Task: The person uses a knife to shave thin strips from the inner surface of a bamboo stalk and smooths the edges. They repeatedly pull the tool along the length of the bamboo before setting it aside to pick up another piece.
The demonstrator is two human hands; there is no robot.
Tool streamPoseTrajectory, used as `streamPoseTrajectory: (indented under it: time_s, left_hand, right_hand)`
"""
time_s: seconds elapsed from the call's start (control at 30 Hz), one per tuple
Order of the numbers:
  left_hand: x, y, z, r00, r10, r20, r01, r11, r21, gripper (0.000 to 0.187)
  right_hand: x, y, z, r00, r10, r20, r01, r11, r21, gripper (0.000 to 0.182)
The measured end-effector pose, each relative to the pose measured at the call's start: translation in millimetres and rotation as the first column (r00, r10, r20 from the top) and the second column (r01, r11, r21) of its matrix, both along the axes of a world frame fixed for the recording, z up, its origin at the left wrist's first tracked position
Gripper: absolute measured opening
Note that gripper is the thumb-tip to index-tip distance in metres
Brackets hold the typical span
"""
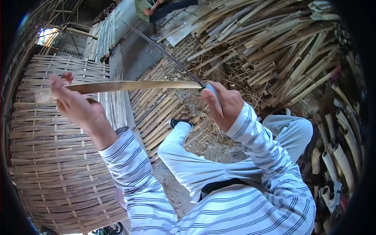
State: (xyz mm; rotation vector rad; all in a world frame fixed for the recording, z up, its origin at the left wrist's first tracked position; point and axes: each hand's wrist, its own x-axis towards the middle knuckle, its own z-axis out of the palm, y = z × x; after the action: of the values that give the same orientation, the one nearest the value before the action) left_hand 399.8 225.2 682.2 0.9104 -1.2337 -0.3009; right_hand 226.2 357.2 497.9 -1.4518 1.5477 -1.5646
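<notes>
A flat bamboo strip [133, 85] spans the space between my two hands. Its left part lies in my left hand [76, 102], whose fingers are bent around it near the end, slightly blurred. My right hand [224, 102] is wrapped round the grey-blue handle [212, 92] of a long thin blade [164, 53]. That blade points up and to the left, away from me. The right end of the strip meets the blade beside the handle, close to my right thumb.
A woven bamboo panel [58, 156] stands on the left. Split bamboo [282, 43] is heaped at the upper right, with thick bamboo pieces [344, 156] at the right edge. Bamboo poles [156, 113] lie ahead. Another person [144, 9] sits at the top.
</notes>
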Motion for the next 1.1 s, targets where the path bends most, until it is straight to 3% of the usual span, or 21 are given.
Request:
streamPoseTrajectory:
  time_s: [0.07,0.17,0.2,0.33,0.43,0.47,0.57,0.6,0.7,0.8,0.83,0.9,0.97,1.03,1.1]
  left_hand:
    - [-7,2,0,0.997,-0.014,-0.072,0.016,0.999,0.03,0.035]
    - [1,-11,-7,0.981,-0.195,0.01,0.194,0.97,-0.149,0.035]
    - [-1,-6,-8,0.982,-0.183,0.04,0.187,0.975,-0.117,0.037]
    - [-15,6,-11,0.984,-0.137,-0.115,0.132,0.99,-0.046,0.047]
    - [-6,-4,-18,0.968,0.081,0.237,-0.035,0.981,-0.191,0.053]
    - [-8,-2,-18,0.929,0.159,0.335,-0.084,0.97,-0.23,0.055]
    - [3,-6,-18,0.922,0.118,0.369,-0.035,0.974,-0.224,0.05]
    - [-2,-3,-23,0.934,0.133,0.331,-0.02,0.946,-0.325,0.04]
    - [-14,13,-16,0.993,-0.112,-0.036,0.109,0.991,-0.079,0.04]
    - [-9,17,-12,0.978,-0.189,-0.09,0.182,0.98,-0.083,0.028]
    - [-8,15,-14,0.968,-0.237,-0.087,0.23,0.97,-0.082,0.029]
    - [-12,13,-15,0.988,-0.141,-0.062,0.135,0.987,-0.087,0.034]
    - [-18,19,-13,0.981,-0.16,-0.106,0.156,0.987,-0.05,0.031]
    - [-24,16,-13,0.997,-0.042,-0.07,0.038,0.998,-0.058,0.03]
    - [-25,19,-15,0.998,-0.063,0.005,0.063,0.997,-0.045,0.03]
  right_hand:
    - [3,7,21,0.995,-0.058,-0.083,0.051,0.995,-0.085,0.043]
    - [-13,12,63,0.982,0.182,-0.042,-0.178,0.98,0.092,0.051]
    - [-15,11,68,0.981,0.179,-0.081,-0.175,0.983,0.05,0.051]
    - [-9,13,91,0.97,0.198,-0.139,-0.196,0.98,0.025,0.047]
    - [-6,9,93,0.945,0.241,-0.221,-0.234,0.971,0.058,0.05]
    - [-3,12,97,0.926,0.303,-0.224,-0.27,0.948,0.168,0.049]
    - [12,13,67,0.946,0.256,-0.197,-0.229,0.962,0.152,0.047]
    - [10,8,54,0.926,0.362,-0.109,-0.324,0.908,0.266,0.047]
    - [22,-4,-21,0.965,0.2,-0.167,-0.108,0.891,0.44,0.05]
    - [26,-23,-137,0.966,0.041,-0.256,0.121,0.799,0.588,0.05]
    - [29,-19,-145,0.975,0.018,-0.219,0.12,0.792,0.599,0.048]
    - [35,-13,-163,0.988,-0.035,-0.149,0.121,0.778,0.617,0.046]
    - [46,-2,-127,0.986,-0.085,-0.146,0.135,0.917,0.376,0.038]
    - [50,-5,-107,0.993,-0.041,-0.113,0.063,0.979,0.194,0.037]
    - [43,-11,-120,0.994,0.019,-0.108,0.011,0.961,0.278,0.037]
